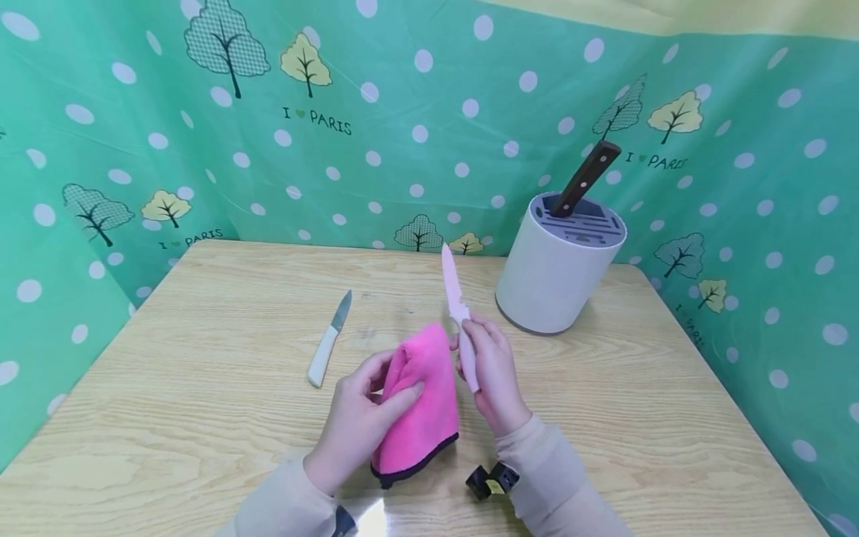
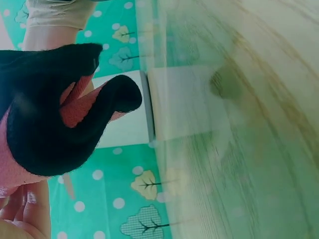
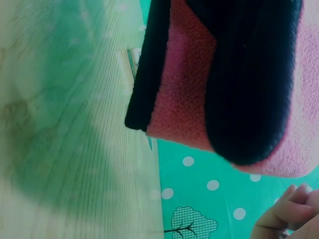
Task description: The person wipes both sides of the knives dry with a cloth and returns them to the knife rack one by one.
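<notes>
In the head view my left hand (image 1: 365,418) grips a folded pink cloth (image 1: 429,395) with dark edging, thumb lying over its front. Just to its right, my right hand (image 1: 493,365) holds a pale pink knife (image 1: 467,350) by the handle, blade pointing up and away, close to the cloth but apart from it. Both wrist views are filled largely by the cloth (image 2: 55,124), its black border (image 3: 249,99) hanging in loose folds. A second knife (image 1: 325,352), white-handled with a grey blade, lies on the table left of the cloth.
At the back right stands a white round knife block (image 1: 557,276) with a slotted dark top. One dark brown-handled knife (image 1: 587,179) is stuck in it at a slant. The wooden table (image 1: 201,388) ends against a green dotted curtain (image 1: 376,149).
</notes>
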`<state>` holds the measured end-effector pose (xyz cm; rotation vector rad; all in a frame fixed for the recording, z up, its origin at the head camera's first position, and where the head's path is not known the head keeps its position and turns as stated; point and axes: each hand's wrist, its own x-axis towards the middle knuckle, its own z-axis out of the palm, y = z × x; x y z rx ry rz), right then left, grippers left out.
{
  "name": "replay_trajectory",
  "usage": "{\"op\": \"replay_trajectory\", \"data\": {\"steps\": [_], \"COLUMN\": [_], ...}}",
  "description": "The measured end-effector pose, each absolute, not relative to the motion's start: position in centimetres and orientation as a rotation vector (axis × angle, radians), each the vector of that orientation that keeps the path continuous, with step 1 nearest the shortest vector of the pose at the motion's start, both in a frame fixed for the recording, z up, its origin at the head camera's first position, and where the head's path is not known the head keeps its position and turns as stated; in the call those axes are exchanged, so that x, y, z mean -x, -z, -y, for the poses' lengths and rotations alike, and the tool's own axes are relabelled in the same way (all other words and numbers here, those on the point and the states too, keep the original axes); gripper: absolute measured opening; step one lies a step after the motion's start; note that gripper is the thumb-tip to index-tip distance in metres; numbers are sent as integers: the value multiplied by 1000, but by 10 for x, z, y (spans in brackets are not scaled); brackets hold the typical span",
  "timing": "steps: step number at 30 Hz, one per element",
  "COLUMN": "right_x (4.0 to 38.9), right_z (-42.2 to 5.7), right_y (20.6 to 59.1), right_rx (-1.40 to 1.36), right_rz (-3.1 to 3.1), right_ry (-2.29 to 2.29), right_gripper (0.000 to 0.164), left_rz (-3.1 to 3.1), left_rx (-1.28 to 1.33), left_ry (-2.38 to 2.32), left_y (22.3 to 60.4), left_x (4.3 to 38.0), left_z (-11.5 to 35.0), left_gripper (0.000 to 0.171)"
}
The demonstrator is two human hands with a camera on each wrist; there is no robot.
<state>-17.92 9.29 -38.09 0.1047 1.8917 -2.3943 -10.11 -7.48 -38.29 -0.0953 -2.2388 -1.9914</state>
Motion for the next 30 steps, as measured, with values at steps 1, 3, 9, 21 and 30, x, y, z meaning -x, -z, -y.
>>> {"op": "replay_trajectory", "data": {"steps": [1,3,9,21,30], "right_x": [179,179,178,177,173], "right_z": [-93,-93,-91,-88,-85], "right_y": [381,381,381,380,381], "right_rx": [-101,-105,-125,-64,23], "right_rz": [-1891,-1888,-1882,-1859,-1833], "right_ry": [2395,2396,2388,2386,2350], "right_gripper": [30,29,32,32,37], "left_rz": [2238,2233,2224,2262,2299], "left_rx": [95,96,84,99,68], "left_ry": [1989,1987,1999,1971,1848], "left_y": [383,383,385,384,381], "left_x": [101,102,104,114,123], "left_z": [75,75,77,83,90], "left_gripper": [40,41,42,42,43]}}
